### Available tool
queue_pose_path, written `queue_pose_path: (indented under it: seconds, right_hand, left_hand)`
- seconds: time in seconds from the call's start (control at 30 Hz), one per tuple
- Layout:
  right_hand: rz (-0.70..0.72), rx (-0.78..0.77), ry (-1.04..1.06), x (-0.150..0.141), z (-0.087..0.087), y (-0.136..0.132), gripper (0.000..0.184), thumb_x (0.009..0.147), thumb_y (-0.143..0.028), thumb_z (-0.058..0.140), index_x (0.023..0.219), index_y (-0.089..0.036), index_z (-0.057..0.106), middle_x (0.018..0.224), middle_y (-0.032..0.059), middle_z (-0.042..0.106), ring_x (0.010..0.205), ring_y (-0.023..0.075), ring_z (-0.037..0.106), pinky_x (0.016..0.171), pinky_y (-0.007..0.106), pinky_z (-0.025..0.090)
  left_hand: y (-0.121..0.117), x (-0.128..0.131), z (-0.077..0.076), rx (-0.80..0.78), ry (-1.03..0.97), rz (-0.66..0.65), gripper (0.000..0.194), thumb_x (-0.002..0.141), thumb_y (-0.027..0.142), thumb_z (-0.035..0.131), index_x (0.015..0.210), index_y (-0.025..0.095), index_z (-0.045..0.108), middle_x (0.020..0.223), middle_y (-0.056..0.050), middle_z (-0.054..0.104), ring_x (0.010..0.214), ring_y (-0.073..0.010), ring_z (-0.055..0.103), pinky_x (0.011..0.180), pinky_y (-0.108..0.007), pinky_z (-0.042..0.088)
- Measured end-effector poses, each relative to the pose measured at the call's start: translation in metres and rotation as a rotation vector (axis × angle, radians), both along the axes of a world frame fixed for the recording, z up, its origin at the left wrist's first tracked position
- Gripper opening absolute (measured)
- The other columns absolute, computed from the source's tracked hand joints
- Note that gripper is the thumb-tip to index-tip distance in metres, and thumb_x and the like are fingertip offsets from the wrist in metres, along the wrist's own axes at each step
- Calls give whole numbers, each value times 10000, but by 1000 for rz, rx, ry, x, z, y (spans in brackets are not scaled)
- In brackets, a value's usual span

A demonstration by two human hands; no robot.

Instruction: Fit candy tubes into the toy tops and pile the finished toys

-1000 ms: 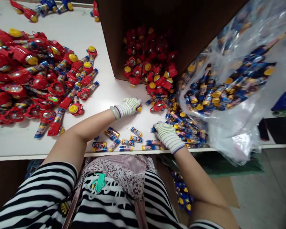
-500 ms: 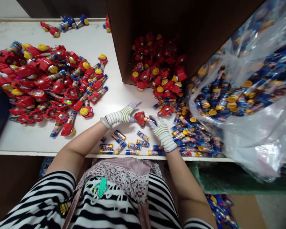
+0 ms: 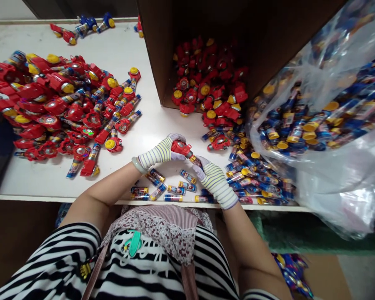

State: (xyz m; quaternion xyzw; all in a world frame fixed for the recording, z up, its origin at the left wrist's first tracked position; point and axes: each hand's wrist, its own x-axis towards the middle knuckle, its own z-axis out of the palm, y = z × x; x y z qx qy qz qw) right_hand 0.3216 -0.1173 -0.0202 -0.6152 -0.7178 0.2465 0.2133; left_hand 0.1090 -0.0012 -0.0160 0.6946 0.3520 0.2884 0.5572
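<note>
Both of my hands wear striped gloves and meet over the white table. My left hand (image 3: pixel 159 152) is closed around the body of a red plastic toy (image 3: pixel 181 148). A small labelled tube (image 3: pixel 195 160) sticks out of the toy's lower right end, and my right hand (image 3: pixel 214 177) grips it between thumb and fingers. How deep the tube sits in the toy cannot be seen. Several loose blue-and-yellow tubes (image 3: pixel 187 186) lie on the table just below my hands.
A heap of red toys with tubes (image 3: pixel 65 108) covers the left of the table (image 3: pixel 137 141). An open cardboard box (image 3: pixel 153 54) spills more red toys (image 3: pixel 206 89). To the right, loose tubes (image 3: pixel 253 175) pile up beside a clear plastic bag (image 3: pixel 340 166) full of tubes.
My left hand, open beside the toy before, has closed around its red body. The toy is lifted and tilted slightly, with its tube still in my right hand.
</note>
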Motion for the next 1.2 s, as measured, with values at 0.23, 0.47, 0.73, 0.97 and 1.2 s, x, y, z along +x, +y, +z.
queue_pose_path:
  seconds: [0.23, 0.47, 0.73, 0.97, 1.2]
  right_hand:
    - [4, 52, -182, -15, 19, -4, 444, 1001, -458, 399, 1244, -172, 636, 1133, 140, 745, 962, 266, 715, 803, 328, 530]
    - [-75, -83, 269, -19, 26, -16, 474, 941, -610, 449, 1028, -204, 680, 892, 95, 724, 769, 223, 660, 693, 315, 494]
    - [-78, -421, 779, -32, 10, -14, 629, 853, -781, 424, 939, -203, 656, 576, -18, 512, 456, 127, 409, 457, 254, 344]
    - [-78, -460, 795, -40, 10, -17, 534, 877, -723, 427, 855, -217, 599, 566, -31, 469, 479, 126, 399, 475, 247, 335]
    - [-51, -368, 775, -20, 4, -3, 603, 794, -669, 624, 1213, -235, 636, 972, 80, 705, 785, 206, 675, 680, 338, 569]
  left_hand:
    - [-10, -13, 29, 53, -41, -164, 480, 748, 365, 855, 1090, 168, 582, 1096, -84, 622, 1010, -213, 622, 929, -365, 487]
    - [-18, -16, 46, -36, -94, -218, 510, 747, 412, 856, 1103, 181, 574, 1105, -84, 622, 1009, -199, 637, 929, -335, 506]
    - [-15, -21, 55, 60, 28, -300, 415, 753, 323, 829, 1081, 178, 620, 1096, -89, 628, 1018, -212, 624, 939, -338, 500]
    - [-21, -22, 53, -17, -7, -285, 431, 762, 320, 813, 1099, 170, 589, 1088, -87, 642, 989, -203, 639, 898, -321, 519]
    - [12, -75, 79, 137, 120, 68, 442, 768, 386, 819, 1089, 178, 598, 1094, -81, 648, 1052, -244, 639, 962, -364, 507]
